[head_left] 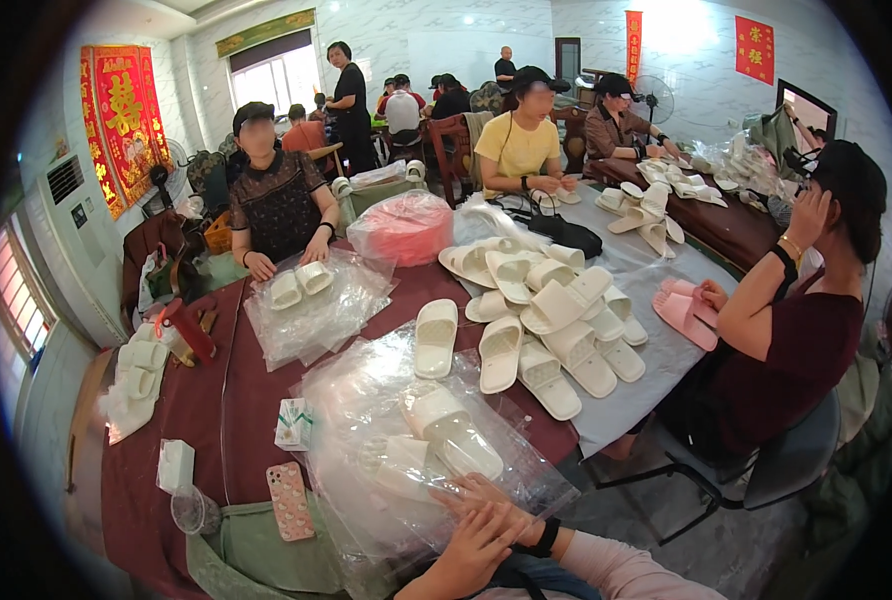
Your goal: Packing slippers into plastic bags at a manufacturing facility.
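Note:
My right hand [478, 497] lies with its fingers stretched out on a clear plastic bag [526, 470] at the front of the table. Across the right wrist area rests my left hand [469, 550], its fingers slightly bent and apart, seemingly holding nothing. Two cream slippers [456, 432] lie just beyond my fingers, at least partly under the clear film. Beneath them spreads a thick stack of clear bags [341, 400]. One loose cream slipper [436, 340] sits at the far edge of that stack. To its right is a heap of cream slippers [566, 310].
A patterned phone [290, 500], a small box [293, 424], a white box [176, 465] and a clear cup [196, 510] stand left. A red thermos [188, 330] is farther off. Across the table a person [276, 200] handles slippers; another [786, 330] sits right by pink slippers [686, 312].

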`<state>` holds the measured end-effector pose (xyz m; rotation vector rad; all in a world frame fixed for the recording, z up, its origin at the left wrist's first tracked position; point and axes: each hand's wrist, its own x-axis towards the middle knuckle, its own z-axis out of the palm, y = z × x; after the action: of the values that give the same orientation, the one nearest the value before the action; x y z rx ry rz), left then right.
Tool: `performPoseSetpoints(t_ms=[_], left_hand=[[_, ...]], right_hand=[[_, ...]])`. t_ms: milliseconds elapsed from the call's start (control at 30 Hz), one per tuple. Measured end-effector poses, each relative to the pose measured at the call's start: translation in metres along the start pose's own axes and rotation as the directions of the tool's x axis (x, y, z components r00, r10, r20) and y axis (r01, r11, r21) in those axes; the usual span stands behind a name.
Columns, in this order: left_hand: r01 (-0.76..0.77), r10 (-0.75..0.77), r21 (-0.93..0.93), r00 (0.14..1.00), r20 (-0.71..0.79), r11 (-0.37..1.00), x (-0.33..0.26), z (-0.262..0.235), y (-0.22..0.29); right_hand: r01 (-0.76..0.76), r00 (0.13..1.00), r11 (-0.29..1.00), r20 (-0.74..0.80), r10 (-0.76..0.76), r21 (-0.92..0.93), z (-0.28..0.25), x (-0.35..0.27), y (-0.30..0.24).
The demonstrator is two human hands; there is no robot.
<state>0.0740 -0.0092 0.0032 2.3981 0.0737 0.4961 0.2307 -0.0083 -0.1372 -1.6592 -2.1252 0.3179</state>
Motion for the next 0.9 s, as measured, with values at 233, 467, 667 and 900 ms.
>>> performPoseSetpoints(t_ms=[233,467,667,900], left_hand=[[-0.073,0.065,0.075,0.992,0.107,0.994,-0.008,-0.015,-0.001],[0.094,-0.212,0.312,0.905,0.369,0.945,-0.043,-0.032,-0.032],[0.071,-0.203,0.624,0.969,0.143,0.778,-0.055,-0.005,-0.064],[0.060,-0.075,0.350,0.997,0.031,0.935,-0.030,-0.006,-0.039]], right_hand=[[0.089,0.991,0.980,-0.085,-0.105,-0.178,-0.024,-0.011,-0.017],[-0.091,0.991,0.996,-0.101,0.093,0.022,-0.055,-0.037,-0.027],[-0.108,0.969,0.954,-0.243,0.038,-0.281,-0.039,-0.036,-0.018],[0.036,0.875,0.992,-0.476,-0.090,-0.122,-0.036,-0.026,-0.029]])
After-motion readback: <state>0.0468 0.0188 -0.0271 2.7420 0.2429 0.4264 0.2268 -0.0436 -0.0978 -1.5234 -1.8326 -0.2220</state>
